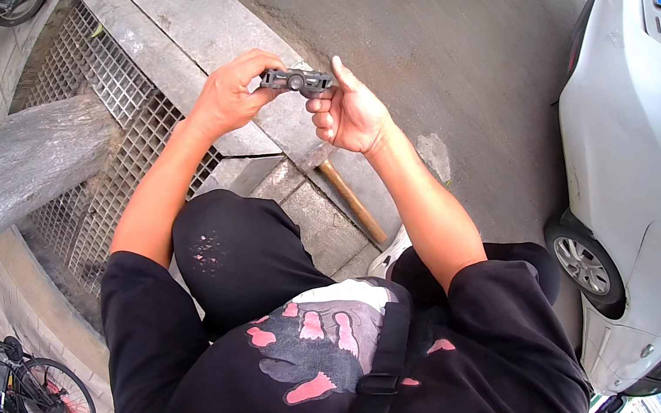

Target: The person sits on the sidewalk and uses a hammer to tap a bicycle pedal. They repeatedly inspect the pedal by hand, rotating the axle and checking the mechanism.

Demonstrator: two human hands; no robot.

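Holding a small dark grey flat part [296, 81] between both hands, out in front above the kerb stones [230, 38]. Head view: left hand [233, 93] pinches its left end between thumb and fingers; right hand [347, 111] grasps the right end, fingers curled, thumb up. Wooden handle [352, 201] lies on the paving below. Metal tree grate [108, 95] at left; white car [652, 176] parked at right.

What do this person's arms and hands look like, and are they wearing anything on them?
Both arms are bare from the upper arm down, coming out of the short sleeves of a black T-shirt with a pink handprint design on the front. The left hand and right hand wear no gloves. No watch, ring or bracelet shows. A black strap crosses the chest.
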